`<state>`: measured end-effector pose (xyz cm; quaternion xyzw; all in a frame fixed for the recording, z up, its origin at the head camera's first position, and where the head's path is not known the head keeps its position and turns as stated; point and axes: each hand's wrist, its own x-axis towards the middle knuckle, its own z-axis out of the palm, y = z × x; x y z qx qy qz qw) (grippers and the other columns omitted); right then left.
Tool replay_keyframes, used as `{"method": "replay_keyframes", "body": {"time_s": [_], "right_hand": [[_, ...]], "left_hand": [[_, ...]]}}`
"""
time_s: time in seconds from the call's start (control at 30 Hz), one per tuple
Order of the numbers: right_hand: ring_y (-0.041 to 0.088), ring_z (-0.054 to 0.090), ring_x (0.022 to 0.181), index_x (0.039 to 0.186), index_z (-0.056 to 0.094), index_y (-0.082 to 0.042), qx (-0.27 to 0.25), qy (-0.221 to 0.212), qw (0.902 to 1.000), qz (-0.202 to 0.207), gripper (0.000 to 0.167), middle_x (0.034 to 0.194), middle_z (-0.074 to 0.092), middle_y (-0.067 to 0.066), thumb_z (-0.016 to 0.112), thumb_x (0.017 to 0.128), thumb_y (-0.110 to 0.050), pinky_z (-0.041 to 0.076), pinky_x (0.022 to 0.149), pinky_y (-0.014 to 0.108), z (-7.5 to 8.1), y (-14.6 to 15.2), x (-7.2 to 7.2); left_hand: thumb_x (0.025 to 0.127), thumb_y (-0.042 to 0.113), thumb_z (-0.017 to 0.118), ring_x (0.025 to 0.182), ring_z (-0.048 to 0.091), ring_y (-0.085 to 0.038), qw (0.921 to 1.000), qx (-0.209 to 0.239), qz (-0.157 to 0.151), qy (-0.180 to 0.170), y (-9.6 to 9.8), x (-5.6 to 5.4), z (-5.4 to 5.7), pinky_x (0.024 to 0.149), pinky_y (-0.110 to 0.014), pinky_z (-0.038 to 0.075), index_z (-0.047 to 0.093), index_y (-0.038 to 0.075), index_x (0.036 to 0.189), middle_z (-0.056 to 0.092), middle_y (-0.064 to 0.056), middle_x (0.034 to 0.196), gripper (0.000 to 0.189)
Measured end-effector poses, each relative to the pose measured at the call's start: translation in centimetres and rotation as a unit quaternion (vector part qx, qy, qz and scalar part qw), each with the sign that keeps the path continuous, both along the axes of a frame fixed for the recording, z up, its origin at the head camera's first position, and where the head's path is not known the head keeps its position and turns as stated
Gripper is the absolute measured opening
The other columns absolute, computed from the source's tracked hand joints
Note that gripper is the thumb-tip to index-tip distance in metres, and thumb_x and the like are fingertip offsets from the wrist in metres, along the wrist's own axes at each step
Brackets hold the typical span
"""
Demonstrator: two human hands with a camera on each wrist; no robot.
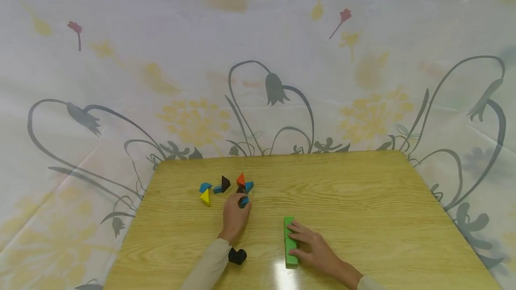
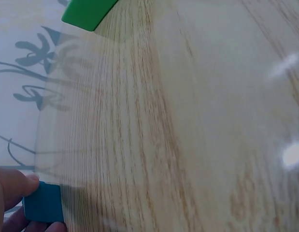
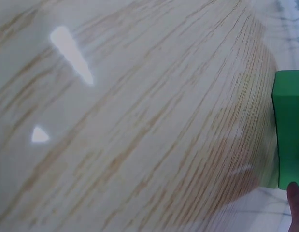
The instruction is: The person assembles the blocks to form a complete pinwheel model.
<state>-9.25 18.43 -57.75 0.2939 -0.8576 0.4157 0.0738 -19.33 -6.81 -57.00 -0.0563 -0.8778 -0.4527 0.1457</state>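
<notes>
My left hand (image 1: 235,218) pinches a small blue block (image 1: 243,201) at the near side of a group of colored blocks. In the left wrist view, thumb and fingertips hold this blue block (image 2: 44,203) by its edges. Two green blocks (image 1: 290,247) lie end to end in a line in front of me. From the right side, my right hand (image 1: 316,249) rests its extended fingers and thumb on them. The right wrist view shows a fingertip at one end of a green block (image 3: 290,130).
Beyond the left hand are an orange block (image 1: 241,179), black blocks (image 1: 225,184), a yellow block (image 1: 206,197) and more blue blocks (image 1: 205,187). The wooden table (image 1: 363,200) ends at a patterned cloth backdrop (image 1: 258,35). A black camera (image 1: 238,257) sits at the left wrist.
</notes>
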Motion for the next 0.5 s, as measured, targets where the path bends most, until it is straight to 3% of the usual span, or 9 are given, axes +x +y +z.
{"method": "replay_keyframes", "body": {"time_s": [0.3, 0.5], "right_hand": [[0.040, 0.046, 0.123, 0.113, 0.066, 0.004, 0.011, 0.003, 0.9999, 0.005, 0.045, 0.132, 0.055, 0.015, 0.073, 0.081, -0.027, 0.044, 0.093, 0.050, 0.29, 0.11, 0.01], [0.040, 0.044, 0.124, 0.114, 0.065, 0.004, 0.009, 0.003, 0.9998, 0.018, 0.045, 0.132, 0.054, 0.014, 0.071, 0.083, -0.028, 0.044, 0.093, 0.049, 0.11, 0.17, -0.10]], "left_hand": [[0.081, 0.007, 0.075, 0.081, 0.055, -0.021, 0.9993, 0.030, -0.020, -0.007, 0.09, -0.08, -0.14, 0.067, -0.031, 0.049, 0.071, 0.004, 0.095, 0.058, -0.008, 0.094, 0.015], [0.080, 0.006, 0.075, 0.084, 0.055, -0.022, 0.9985, 0.050, -0.020, -0.006, -0.03, -0.07, -0.33, 0.071, -0.034, 0.049, 0.072, 0.004, 0.094, 0.058, -0.006, 0.093, 0.015]]}}
